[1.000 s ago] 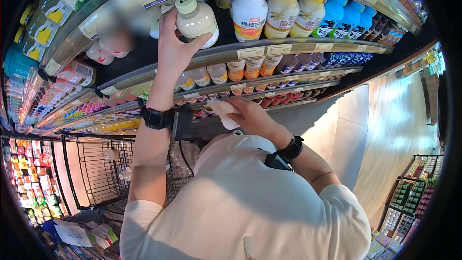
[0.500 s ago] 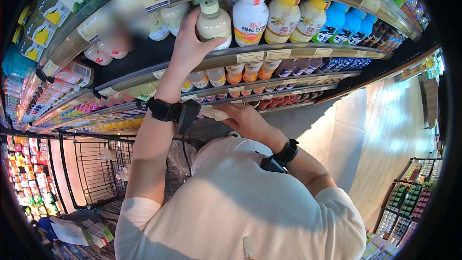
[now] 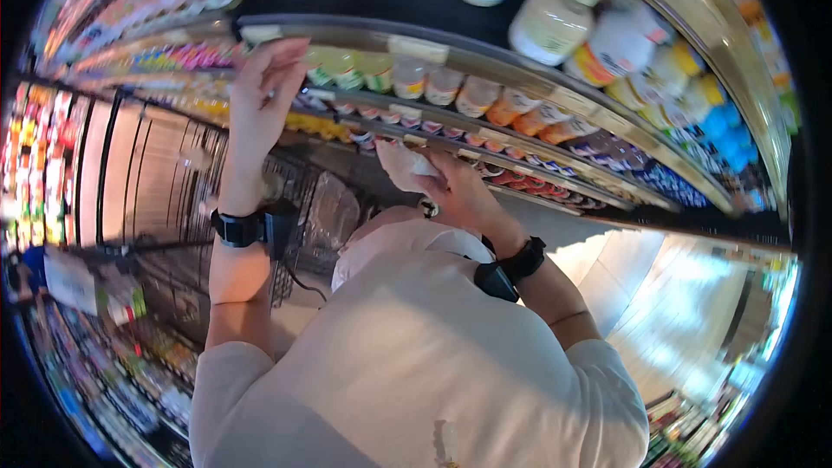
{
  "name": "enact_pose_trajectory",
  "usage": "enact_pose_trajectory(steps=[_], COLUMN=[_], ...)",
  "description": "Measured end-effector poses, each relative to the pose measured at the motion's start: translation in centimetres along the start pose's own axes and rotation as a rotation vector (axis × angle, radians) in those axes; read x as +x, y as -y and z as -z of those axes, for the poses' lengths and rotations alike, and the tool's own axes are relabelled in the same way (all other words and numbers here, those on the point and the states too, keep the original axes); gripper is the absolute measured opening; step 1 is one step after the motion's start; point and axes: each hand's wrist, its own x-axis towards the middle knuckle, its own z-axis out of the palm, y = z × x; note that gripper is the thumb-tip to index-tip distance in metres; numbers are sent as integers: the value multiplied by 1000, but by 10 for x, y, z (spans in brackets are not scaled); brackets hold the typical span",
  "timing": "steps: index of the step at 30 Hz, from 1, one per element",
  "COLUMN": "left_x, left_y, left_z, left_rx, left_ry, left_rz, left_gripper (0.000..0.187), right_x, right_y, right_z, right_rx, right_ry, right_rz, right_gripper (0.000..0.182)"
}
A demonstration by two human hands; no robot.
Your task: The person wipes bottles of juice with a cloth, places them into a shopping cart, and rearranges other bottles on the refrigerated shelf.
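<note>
Inspecting writing: motion blur leaves every label and price tag unreadable
Left hand [image 3: 260,91]: upper left of frame, raised at the shelf edge [image 3: 451,56], fingers loosely curled, holding nothing visible
Right hand [image 3: 464,191]: centre of frame, fingers wrapped around a white cloth [image 3: 403,165]
White cloth: crumpled, pale, just below the row of small bottles [image 3: 433,87]
Large bottle [image 3: 550,22]: cream body, pale cap, upper right, tilted
Wrists: black bands on both

No legible text on any label
</note>
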Motion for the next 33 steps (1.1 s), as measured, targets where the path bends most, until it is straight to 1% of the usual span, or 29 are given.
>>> enact_pose_trajectory(steps=[1, 3, 4, 5, 7, 9, 10, 11, 14, 15, 16, 17, 18, 19, 20, 21, 23, 24, 25, 27, 28, 29, 30, 31, 33], left_x=[-15, -51, -70, -90, -129, -162, -173, -182, -191, -188, -186, -187, -185, -182, -177, -179, -190, -182, -177, -175, -173, -170, -169, -166, -158], left_y=[11, 37, 65, 79, 96, 118, 131, 142, 173, 185, 196, 210, 219, 228, 237, 244, 257, 222, 197, 155, 136, 118, 101, 86, 62], left_z=[20, 57, 80, 89, 103, 117, 117, 118, 118, 117, 116, 114, 110, 109, 111, 117, 130, 127, 128, 132, 135, 138, 141, 142, 140], left_rx=[17, 368, 510, 519, 822, 874, 1001, 913, 905, 934, 961, 954, 1005, 1055, 1003, 996, 930, 853, 855, 993, 997, 933, 868, 872, 589], left_ry=[-33, -62, -22, -41, -31, 56, 37, 41, 13, 46, 79, 82, 118, 156, 184, 189, 120, 31, 36, -143, -140, -181, -221, -222, -230], left_rz=[23, 120, 203, 227, 372, 488, 395, 545, 482, 537, 589, 578, 648, 719, 803, 791, 508, 601, 589, 446, 442, 440, 441, 439, 442], left_gripper=[25, 25, 30, 30, 35, 39, 47, 53, 56, 54, 53, 53, 51, 50, 48, 48, 40, 35, 35, 34, 34, 32, 31, 31, 32], right_x=[6, 17, 21, 25, 35, 42, 45, 48, 54, 54, 54, 54, 54, 54, 53, 53, 53, 54, 53, 53, 55, 58, 63, 67, 78], right_y=[2, 6, 7, 7, 4, 2, 5, 8, 18, 19, 21, 23, 23, 23, 23, 27, 35, 34, 31, 29, 29, 29, 32, 38, 56], right_z=[-8, -22, -30, -38, -55, -69, -75, -80, -92, -96, -99, -101, -102, -104, -104, -103, -101, -100, -99, -96, -96, -95, -96, -100, -110], right_rx=[10, -58, -40, -33, 6, -21, -34, -48, -117, -121, -85, -51, -60, -94, -129, -139, -10, -11, -18, -22, -31, -39, -26, -22, 60], right_ry=[42, 51, 80, 111, 119, 144, 144, 141, 133, 130, 134, 134, 122, 69, 19, 8, 2, -10, -44, -83, -123, -161, -197, -198, -213], right_rz=[8, 39, 10, 15, 34, 71, 88, 104, 160, 155, 85, 16, 13, 64, 114, 111, 38, 40, 55, 65, 65, 66, 127, 129, 184], right_gripper=[37, 34, 34, 34, 34, 35, 34, 33, 33, 33, 33, 34, 34, 34, 34, 34, 33, 33, 32, 31, 31, 31, 33, 33, 40])
